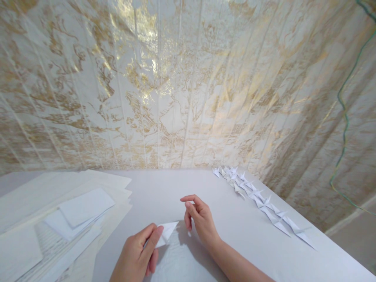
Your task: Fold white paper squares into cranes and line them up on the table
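Observation:
My left hand (138, 254) pinches a small folded white paper piece (166, 231) between thumb and fingers, its pointed tip aimed right. My right hand (199, 219) hovers just right of that tip, fingers loosely curled and apart, holding nothing. Both hands are over a white table (164, 192), close to its near edge.
A row of several finished folded white paper figures (258, 199) runs along the table's right edge. A loose stack of white paper sheets (58, 219) covers the left side. A gold-patterned wall (176, 86) stands behind, and a green cord (343, 117) hangs at right.

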`<act>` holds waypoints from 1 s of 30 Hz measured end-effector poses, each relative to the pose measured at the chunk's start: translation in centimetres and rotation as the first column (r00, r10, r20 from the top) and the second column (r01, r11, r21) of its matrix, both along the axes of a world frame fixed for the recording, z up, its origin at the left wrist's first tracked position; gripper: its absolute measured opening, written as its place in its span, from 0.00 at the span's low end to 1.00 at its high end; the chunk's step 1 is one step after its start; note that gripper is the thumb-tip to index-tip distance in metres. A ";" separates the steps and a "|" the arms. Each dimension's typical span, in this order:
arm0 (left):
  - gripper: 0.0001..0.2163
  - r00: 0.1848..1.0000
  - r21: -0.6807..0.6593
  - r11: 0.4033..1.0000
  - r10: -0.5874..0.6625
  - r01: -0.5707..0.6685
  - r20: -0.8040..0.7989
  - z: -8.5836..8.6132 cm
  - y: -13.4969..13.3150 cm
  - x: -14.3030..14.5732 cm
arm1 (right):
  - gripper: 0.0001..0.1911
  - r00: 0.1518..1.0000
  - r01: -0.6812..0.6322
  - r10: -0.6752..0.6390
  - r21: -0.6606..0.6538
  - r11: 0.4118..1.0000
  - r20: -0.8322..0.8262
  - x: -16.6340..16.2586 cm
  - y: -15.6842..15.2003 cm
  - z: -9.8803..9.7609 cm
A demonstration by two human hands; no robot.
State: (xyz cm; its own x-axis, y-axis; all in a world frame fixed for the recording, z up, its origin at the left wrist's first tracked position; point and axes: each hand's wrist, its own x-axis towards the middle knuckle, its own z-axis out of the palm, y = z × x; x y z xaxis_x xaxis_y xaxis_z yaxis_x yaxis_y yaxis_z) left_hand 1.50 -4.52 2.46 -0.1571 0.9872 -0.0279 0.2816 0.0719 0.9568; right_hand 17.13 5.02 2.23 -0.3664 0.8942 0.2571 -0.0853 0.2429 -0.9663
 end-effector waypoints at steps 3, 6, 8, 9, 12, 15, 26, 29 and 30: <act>0.22 0.999 -0.006 0.999 -0.039 0.039 0.007 -0.4 0.3 -0.1 | 0.18 0.982 -0.056 0.015 0.214 0.975 0.189 -0.2 -1.2 0.5; 0.19 0.993 -0.015 0.994 -0.109 0.109 -0.033 -0.7 0.5 -0.4 | 0.11 0.931 -0.133 0.048 0.215 0.968 0.362 -0.8 -2.3 0.4; 0.16 0.984 0.020 0.994 -0.104 0.109 -0.148 -0.9 0.5 -0.5 | 0.09 0.925 -0.102 0.022 0.192 0.976 0.379 -0.9 -2.3 0.1; 0.15 0.968 0.081 0.993 -0.063 0.085 -0.243 -1.2 0.5 -0.6 | 0.10 0.923 -0.087 0.005 0.195 0.977 0.384 -0.9 -2.1 0.0; 0.19 0.789 0.405 0.905 0.154 0.128 -0.595 -2.9 0.4 -0.8 | 0.16 0.876 -0.096 -0.039 0.252 0.963 0.481 -0.6 -1.2 -0.3; 0.27 0.510 0.519 0.750 0.282 0.412 -0.813 -5.0 0.4 -1.1 | 0.16 0.791 -0.134 -0.112 0.349 0.927 0.602 -0.3 -0.6 -0.3; 0.30 0.179 0.336 0.682 0.293 0.650 -0.939 -4.2 0.7 -1.9 | 0.18 0.671 -0.068 -0.303 0.463 0.884 0.677 -0.4 -0.9 -0.8; 0.24 0.142 0.356 0.657 0.357 0.665 -0.923 -5.2 1.1 -2.4 | 0.22 0.641 -0.069 -0.310 0.455 0.888 0.702 -0.4 -0.7 -0.9; 0.23 0.144 0.375 0.651 0.380 0.660 -0.914 -5.8 1.2 -2.5 | 0.24 0.632 -0.072 -0.308 0.450 0.890 0.711 -0.3 -0.6 -0.9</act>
